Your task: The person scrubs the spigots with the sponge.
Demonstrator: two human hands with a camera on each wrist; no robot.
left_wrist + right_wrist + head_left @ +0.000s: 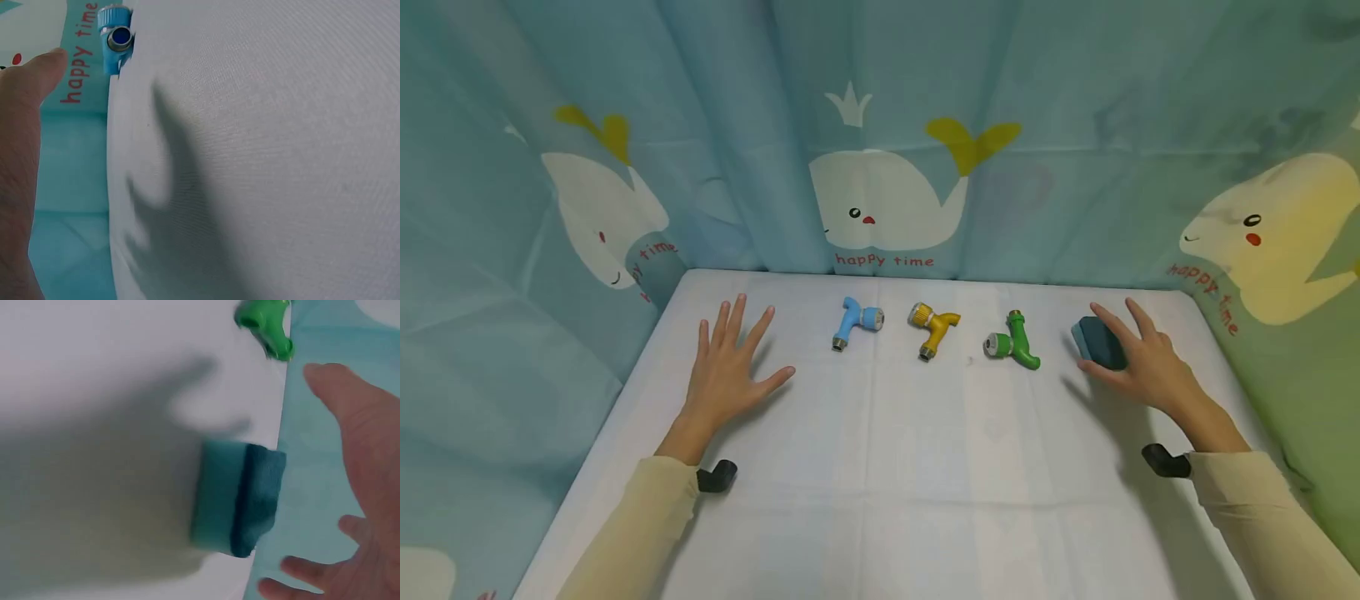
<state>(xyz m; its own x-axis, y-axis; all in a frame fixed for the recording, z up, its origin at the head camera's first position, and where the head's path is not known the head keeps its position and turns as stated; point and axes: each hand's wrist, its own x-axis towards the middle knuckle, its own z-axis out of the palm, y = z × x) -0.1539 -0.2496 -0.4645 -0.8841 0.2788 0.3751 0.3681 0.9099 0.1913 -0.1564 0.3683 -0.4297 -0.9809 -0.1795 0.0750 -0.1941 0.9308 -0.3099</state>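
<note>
My left hand [724, 375] is held over the left part of the table with its fingers spread, holding nothing. Nearest to it is a blue tap [852, 323], whose open end also shows in the left wrist view. At the right, my right hand [1150, 367] hovers at a teal sponge [1099, 343] with thumb and fingers apart. The right wrist view shows a gap between the sponge [225, 497] and the fingers. A yellow tap [936, 327] and a green tap [1017, 342] lie between the hands.
A white cloth covers the table [917, 467]. Blue-green curtains [737, 100] with whale prints stand behind it and at the left; a greener stretch hangs at the right. Each wrist wears a black device, and both arms have beige sleeves [640, 517].
</note>
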